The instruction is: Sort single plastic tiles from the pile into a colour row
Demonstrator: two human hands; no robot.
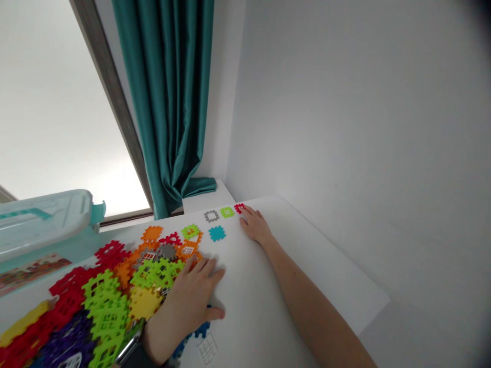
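Observation:
Near the table's far end, my right hand (255, 225) lies palm down with its fingers apart, the fingertips on a red interlocking plastic square (239, 208). To its left, in a row, are a lime-green square (227, 212) and a grey frame-shaped piece (211, 216). A teal square (217, 233) lies just nearer to me. My left hand (195, 291) is spread open at the right edge of a pile of mixed interlocking pieces (109, 312), thumb out over the white table. It covers part of the pile, including blue pieces underneath.
A clear-lidded, pale turquoise storage box (46, 225) stands at the left behind the pile. A thin white window-grid piece (207, 349) lies near the front of the white table (245, 301). A wall (345, 153) borders the right side, and a green curtain (169, 102) hangs behind.

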